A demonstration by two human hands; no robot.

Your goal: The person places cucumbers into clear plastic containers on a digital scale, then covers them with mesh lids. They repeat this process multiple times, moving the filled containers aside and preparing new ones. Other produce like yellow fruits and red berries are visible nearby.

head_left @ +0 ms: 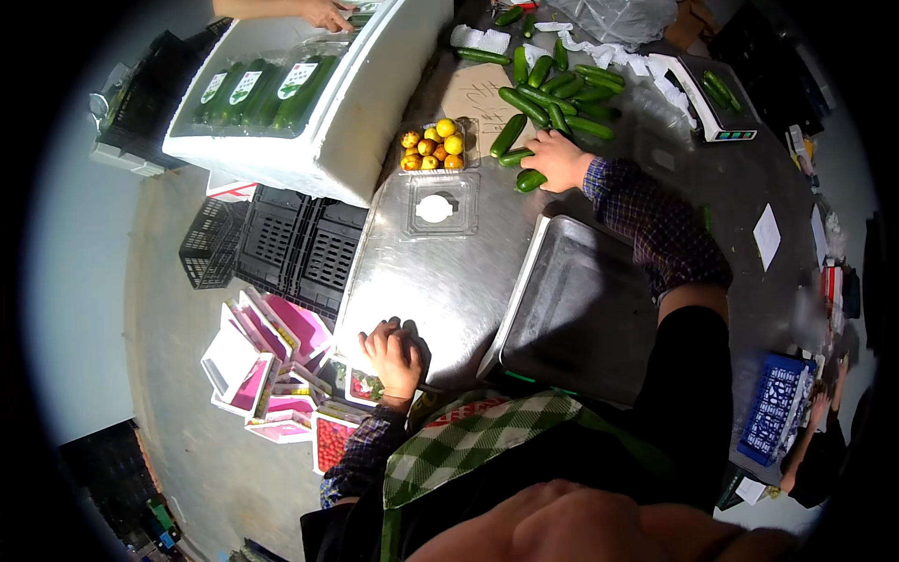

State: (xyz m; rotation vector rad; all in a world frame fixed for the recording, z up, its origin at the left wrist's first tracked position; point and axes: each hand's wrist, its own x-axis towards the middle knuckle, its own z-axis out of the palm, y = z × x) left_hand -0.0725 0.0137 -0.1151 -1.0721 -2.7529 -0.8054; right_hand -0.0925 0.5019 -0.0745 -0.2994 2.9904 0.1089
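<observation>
My right hand (556, 163) reaches over the near edge of a pile of cucumbers (567, 94), its fingers curled round a cucumber (530, 180) whose end pokes out below them. Another cucumber (508, 136) lies just left of that hand. My left hand (391, 360) rests on the near left edge of the metal table (421, 290), fingers apart and slightly bent, holding nothing. Between the hands are a clear clamshell tray of yellow-brown fruit (432, 148) and a clear plastic lid (440, 208) with a white round label.
A white foam box (365, 112) with packed cucumbers stands far left; another person's hand (325, 13) is over it. A scale with a metal pan (571, 290) sits before me, a smaller scale (702, 98) far right. Black crates (300, 239) and pink-white cartons (267, 365) lie left.
</observation>
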